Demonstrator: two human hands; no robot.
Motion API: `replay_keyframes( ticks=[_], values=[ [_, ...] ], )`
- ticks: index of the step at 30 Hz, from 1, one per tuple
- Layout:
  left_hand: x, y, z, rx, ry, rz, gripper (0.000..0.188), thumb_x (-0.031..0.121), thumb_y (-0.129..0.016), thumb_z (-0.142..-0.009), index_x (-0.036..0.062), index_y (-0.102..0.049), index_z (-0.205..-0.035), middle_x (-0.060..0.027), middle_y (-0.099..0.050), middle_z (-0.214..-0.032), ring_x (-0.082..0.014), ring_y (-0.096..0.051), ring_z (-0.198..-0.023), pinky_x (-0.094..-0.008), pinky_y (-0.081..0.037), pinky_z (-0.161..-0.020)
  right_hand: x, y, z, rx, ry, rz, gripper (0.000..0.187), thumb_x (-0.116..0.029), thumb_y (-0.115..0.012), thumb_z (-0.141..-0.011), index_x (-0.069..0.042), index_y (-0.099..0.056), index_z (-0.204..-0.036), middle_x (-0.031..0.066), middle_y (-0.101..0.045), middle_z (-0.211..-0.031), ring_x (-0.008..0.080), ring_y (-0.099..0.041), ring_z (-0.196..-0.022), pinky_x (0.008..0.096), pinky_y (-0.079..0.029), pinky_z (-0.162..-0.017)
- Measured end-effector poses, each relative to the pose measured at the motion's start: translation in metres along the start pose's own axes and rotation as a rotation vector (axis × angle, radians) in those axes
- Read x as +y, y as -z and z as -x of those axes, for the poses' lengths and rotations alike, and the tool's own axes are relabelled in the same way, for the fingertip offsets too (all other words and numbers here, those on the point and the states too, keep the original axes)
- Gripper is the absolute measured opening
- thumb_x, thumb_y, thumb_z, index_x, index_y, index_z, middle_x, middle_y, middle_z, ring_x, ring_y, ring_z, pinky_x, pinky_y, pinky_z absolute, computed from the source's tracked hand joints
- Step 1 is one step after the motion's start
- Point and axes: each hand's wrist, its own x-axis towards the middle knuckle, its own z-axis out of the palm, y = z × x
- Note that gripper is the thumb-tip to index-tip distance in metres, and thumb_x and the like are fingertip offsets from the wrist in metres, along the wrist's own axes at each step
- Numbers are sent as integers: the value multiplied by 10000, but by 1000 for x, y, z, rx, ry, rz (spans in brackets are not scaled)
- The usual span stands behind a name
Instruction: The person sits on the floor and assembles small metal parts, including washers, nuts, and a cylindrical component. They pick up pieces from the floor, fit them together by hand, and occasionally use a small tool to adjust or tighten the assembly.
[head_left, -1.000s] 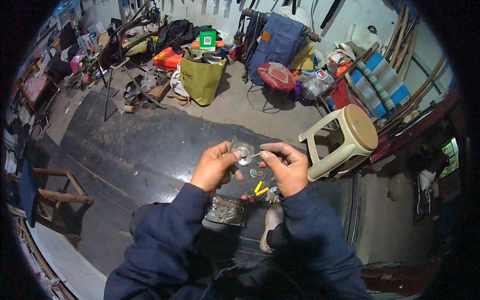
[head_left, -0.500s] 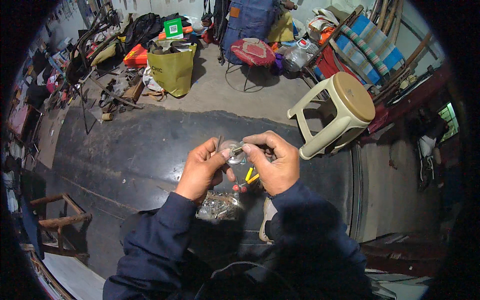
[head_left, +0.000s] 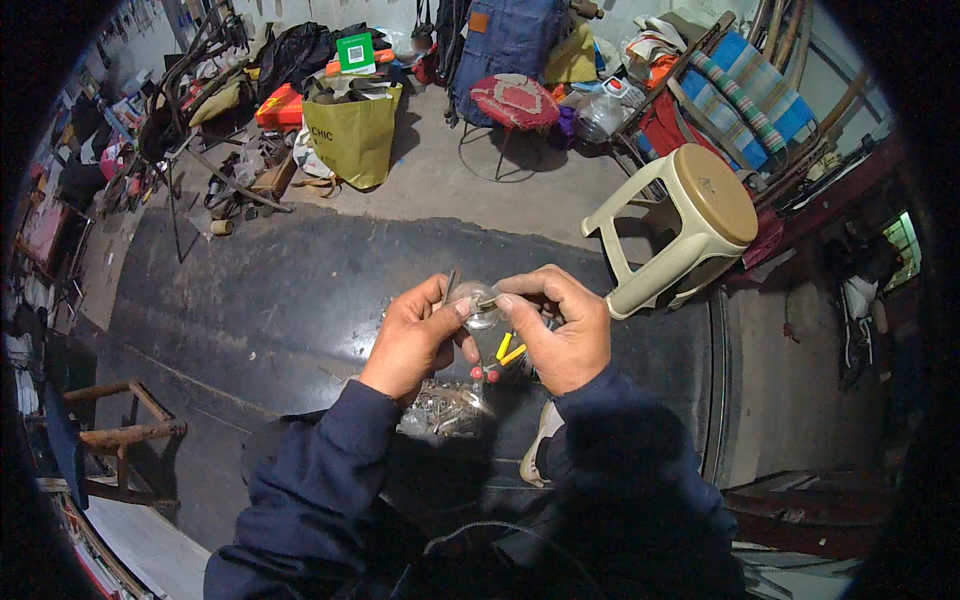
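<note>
Both hands meet above the dark mat. My left hand is closed on a clear, round, shallow piece, its thumb pressed on the near side. A thin dark rod sticks up from between the same hand's fingers. My right hand pinches a small brass-coloured metal piece against the clear piece; its exact kind is too small to make out. Below the hands lie tools with yellow handles and two small red ends, partly hidden. Nearer me sits a heap of small metal parts.
A cream plastic stool with a tan seat stands at the right. A wooden frame is at the left. Farther off are a yellow-green bag, a red-cushioned stool and piled goods. My shoe rests near the metal parts.
The whole view has shifted slightly. Both hands keep their holds on the clear piece and the small metal piece, with only a slight change in the tilt of these.
</note>
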Motion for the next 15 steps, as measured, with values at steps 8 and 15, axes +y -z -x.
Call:
replay_keyframes(
  ticks=[8,15],
  values=[
    [0,2,0,0,-2,-5,179,201,-615,-989,58,-600,-1095,-13,-661,-856,-63,-615,-567,-183,-314,-430,0,0,1,-20,-38,-10,83,-5,-700,-886,7,-712,-967,29,-647,-851,69,-585,-753,226,-460,-675],
    [1,2,2,-3,6,9,187,196,-604,-991,54,-601,-1112,-12,-658,-894,-75,-625,-579,-185,-324,-436,2,-2,2,-16,-8,5,78,-6,-700,-889,9,-710,-965,26,-640,-845,70,-582,-745,229,-458,-666]
  ],
)
